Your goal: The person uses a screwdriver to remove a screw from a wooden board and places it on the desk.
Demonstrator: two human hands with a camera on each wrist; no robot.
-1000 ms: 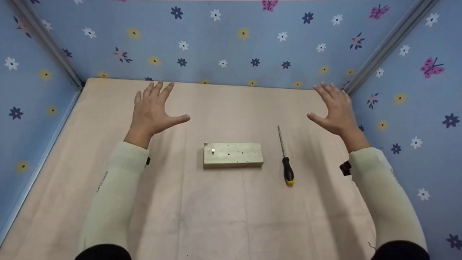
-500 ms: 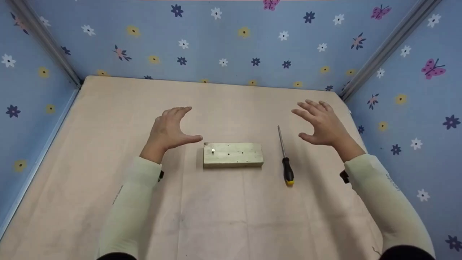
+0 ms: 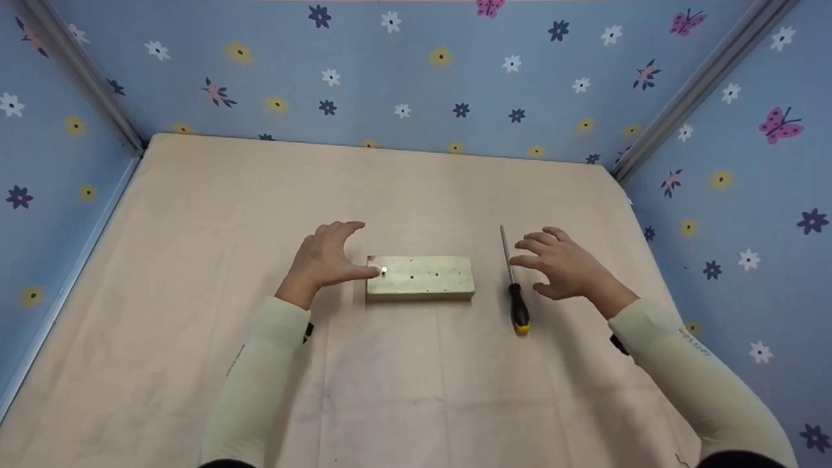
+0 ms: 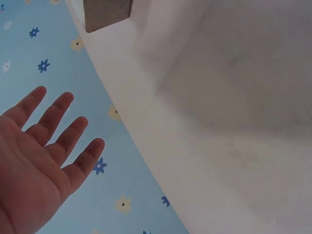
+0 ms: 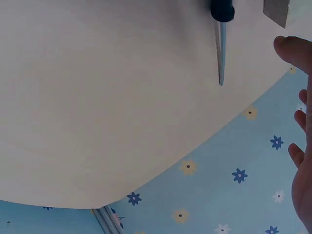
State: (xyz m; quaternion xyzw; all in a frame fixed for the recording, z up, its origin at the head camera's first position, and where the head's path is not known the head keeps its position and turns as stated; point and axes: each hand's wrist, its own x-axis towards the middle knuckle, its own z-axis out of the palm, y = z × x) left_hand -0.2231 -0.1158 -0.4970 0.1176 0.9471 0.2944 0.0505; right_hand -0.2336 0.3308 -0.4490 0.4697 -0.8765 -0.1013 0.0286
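Observation:
A pale wooden block (image 3: 426, 278) with several small holes lies on the table, and a screw (image 3: 384, 270) stands up near its left end. My left hand (image 3: 327, 259) hovers at the block's left end, fingers apart, its thumb overlapping the corner beside the screw in the head view. To the right of the block lies a screwdriver (image 3: 519, 309) with a black and yellow handle, its shaft pointing away from me. My right hand (image 3: 564, 265) is just right of it, fingers loosely bent over the shaft in the head view. Both hands hold nothing.
A cream cloth (image 3: 383, 390) with fold lines covers the table. Blue flowered panels (image 3: 416, 71) wall it in at the back, left and right, with grey metal posts (image 3: 708, 84) at the corners.
Both hands have come down and inward, the left to the block's left end, the right to beside the screwdriver. Block, screw and screwdriver lie where they were.

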